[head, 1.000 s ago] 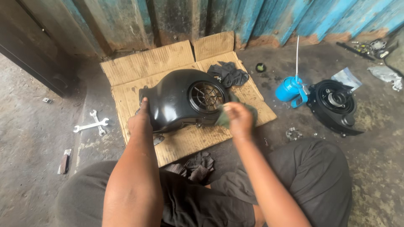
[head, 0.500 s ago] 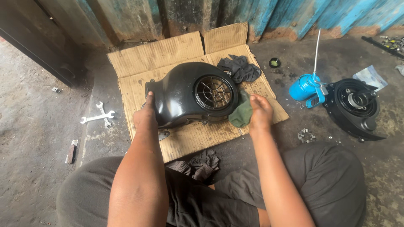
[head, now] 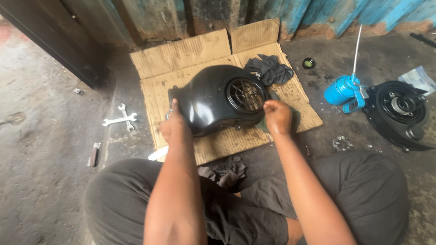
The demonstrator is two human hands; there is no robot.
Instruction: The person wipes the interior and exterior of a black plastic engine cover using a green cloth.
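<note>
A view from a head-worn camera looks down at a person sitting cross-legged on a concrete floor [head: 41,136], both bare forearms reaching forward.

In front of the knees lies a flattened sheet of brown cardboard [head: 181,59]. On its middle rests a glossy black plastic engine cover [head: 213,100], rounded, with a circular grille of slats [head: 245,95] on its right half.

The left hand [head: 175,127] grips the cover's left edge, fingers curled round the rim. The right hand [head: 278,117] is clenched on a dull green rag [head: 290,122], pressed against the cover's right edge just below the grille.

A crumpled dark grey cloth [head: 269,69] lies on the cardboard behind the cover, near the far right corner. Another dark rag [head: 227,170] sits at the cardboard's near edge, between the person's knees.

To the left of the cardboard, two silver spanners [head: 120,119] lie crossed on the floor, and nearer the camera a small dark tool with a reddish handle [head: 93,154]. To the right stand a blue oil can with a long thin spout [head: 341,90] and, just beside it, a round black engine part [head: 399,113] with metal pieces at its centre. A small round black cap [head: 309,63] lies on the floor behind them. Weathered blue-green boards [head: 318,13] run along the back.
</note>
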